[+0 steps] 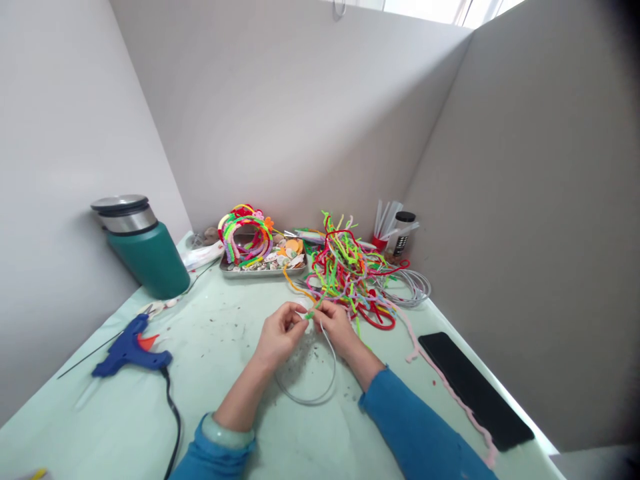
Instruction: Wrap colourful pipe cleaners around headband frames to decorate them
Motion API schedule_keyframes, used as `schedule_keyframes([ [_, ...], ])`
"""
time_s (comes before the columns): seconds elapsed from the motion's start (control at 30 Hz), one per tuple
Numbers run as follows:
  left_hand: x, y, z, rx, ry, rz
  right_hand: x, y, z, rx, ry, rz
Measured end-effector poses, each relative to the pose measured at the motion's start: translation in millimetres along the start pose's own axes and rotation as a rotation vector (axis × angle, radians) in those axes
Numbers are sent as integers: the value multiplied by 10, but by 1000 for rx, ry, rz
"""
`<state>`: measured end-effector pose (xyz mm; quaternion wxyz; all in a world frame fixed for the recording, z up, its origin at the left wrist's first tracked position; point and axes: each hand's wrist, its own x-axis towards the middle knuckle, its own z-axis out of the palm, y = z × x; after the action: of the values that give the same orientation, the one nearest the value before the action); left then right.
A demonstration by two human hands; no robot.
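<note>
Centrally, low in the frame, a green stem (311,313) was pinched between the left hand (280,333) and the right hand (336,327), fingers pressed together on it at the top of a grey hoop (313,373). Wrapping of the hoop appeared barely begun. Steady tension and a turn of the stem round the wire would likely be called for. A stem pile (350,273) lay just above; a glue gun (127,350) at left.

At the bottom of the frame, 2 bare hands, the left hand (280,333) and the right hand (336,327), come out of bright blue sleeves (425,433). A pale green bangle (227,433) sits on the left wrist.
</note>
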<state>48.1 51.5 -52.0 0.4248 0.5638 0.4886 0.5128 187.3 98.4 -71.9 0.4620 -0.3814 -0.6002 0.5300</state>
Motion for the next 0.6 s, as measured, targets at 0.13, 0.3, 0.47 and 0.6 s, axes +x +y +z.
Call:
schedule_keyframes([
  [0.13,42,-42,-11,-3,62,-53,8,39,-2,-7,24,-16],
  [0.3,55,-7,-31,-26,138,-153,11,46,8,38,29,-16],
  [0.47,20,65,-20,-193,123,-286,-13,0,36,138,-39,-15],
  [0.6,12,72,-5,-294,83,-342,-19,-4,36,129,-33,-23],
])
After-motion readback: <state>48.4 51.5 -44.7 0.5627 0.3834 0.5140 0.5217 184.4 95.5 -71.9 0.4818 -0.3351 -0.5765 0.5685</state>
